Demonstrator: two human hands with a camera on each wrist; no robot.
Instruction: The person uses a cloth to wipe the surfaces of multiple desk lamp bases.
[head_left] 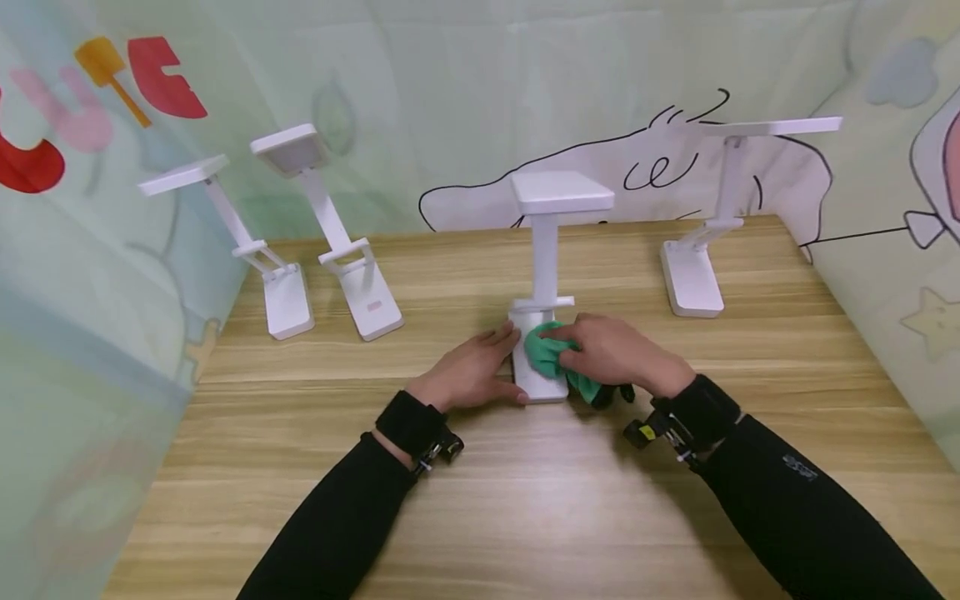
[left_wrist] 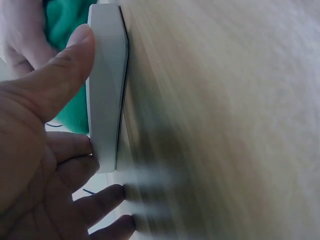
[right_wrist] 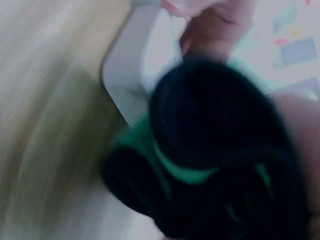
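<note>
A white desk lamp [head_left: 546, 250] stands upright in the middle, its flat head over a rectangular base [left_wrist: 106, 90]. My left hand [head_left: 472, 371] holds that base at its left side, thumb by the front corner and fingertips farther back along the edge. In my right hand [head_left: 611, 354] is a bunched green cloth [head_left: 546, 350], pressed on top of the base. Dark-edged folds of the cloth [right_wrist: 210, 120] hang by the base's right side, large and blurred in the right wrist view. The cloth covers part of the base.
Two more white lamps, one far left [head_left: 288, 304] and one beside it [head_left: 371, 300], stand toward the back. Another lamp [head_left: 693, 279] is at the back right. A printed curtain [head_left: 465, 100] surrounds the wood-grain table [head_left: 525, 517] at the back and sides.
</note>
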